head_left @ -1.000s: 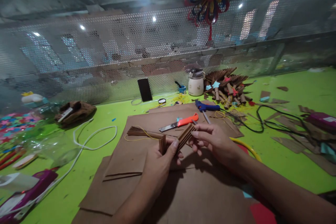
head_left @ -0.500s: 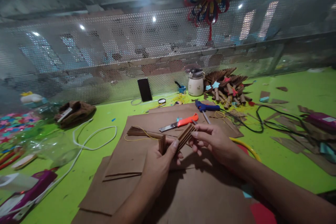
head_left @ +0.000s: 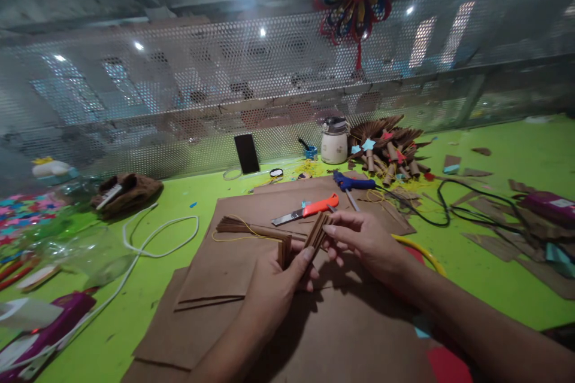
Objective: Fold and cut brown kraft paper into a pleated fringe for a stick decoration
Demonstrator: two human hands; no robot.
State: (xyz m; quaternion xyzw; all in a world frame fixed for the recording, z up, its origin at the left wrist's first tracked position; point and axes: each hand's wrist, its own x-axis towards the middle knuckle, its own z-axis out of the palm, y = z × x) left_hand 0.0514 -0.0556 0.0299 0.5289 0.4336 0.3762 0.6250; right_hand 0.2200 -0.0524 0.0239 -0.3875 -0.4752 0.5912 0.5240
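Between my hands is a strip of pleated brown paper (head_left: 318, 232), bent so that its folds stand in two bunches. My left hand (head_left: 281, 275) is closed on it, thumb pressed across the pleats. The fingers of my right hand (head_left: 353, 236) pinch its upper right end. Just beyond lies a utility knife (head_left: 309, 209) with an orange handle and its blade out. A folded brown paper piece (head_left: 238, 225) with a yellow string loop rests to the left of the knife. Under everything are stacked brown paper sheets (head_left: 224, 278).
A blue glue gun (head_left: 354, 182) lies behind the knife, its black cord running right. Further back stand a white jar (head_left: 334, 142), a heap of pleated paper pieces (head_left: 390, 146) and a black phone (head_left: 247, 154). A white cable (head_left: 135, 257) loops at left; paper scraps (head_left: 494, 239) lie right.
My left hand has shifted slightly right, bringing the two bunches of the pleated paper closer together. My right hand stays nearly in place, still pinching the end.
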